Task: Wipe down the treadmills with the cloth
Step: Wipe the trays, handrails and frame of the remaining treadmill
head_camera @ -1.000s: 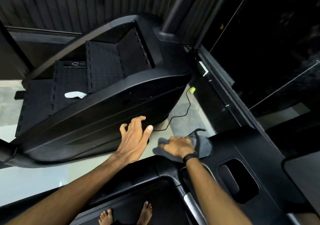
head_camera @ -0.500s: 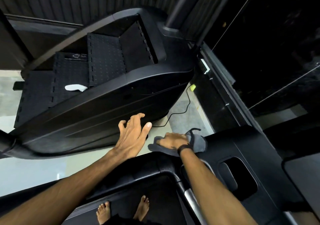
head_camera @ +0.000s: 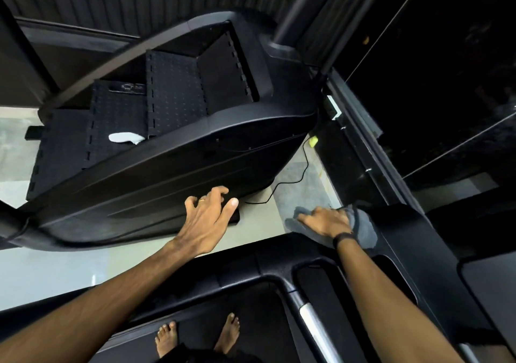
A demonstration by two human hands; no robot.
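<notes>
Pressing the grey cloth (head_camera: 363, 228) flat under my right hand (head_camera: 325, 221) on the treadmill console's (head_camera: 418, 245) corner at right of centre, I hold my left hand (head_camera: 208, 217) empty, fingers spread, and judge most surfaces, including the neighbouring machine (head_camera: 173, 167) at upper left, unwiped.

Cloth (head_camera: 363, 227) under right hand (head_camera: 325, 222), on treadmill console (head_camera: 435, 251) edge. Left hand (head_camera: 206, 223) to its left — stair machine (head_camera: 173, 150) ahead of it. Feet (head_camera: 195, 334) below, between both arms.
</notes>
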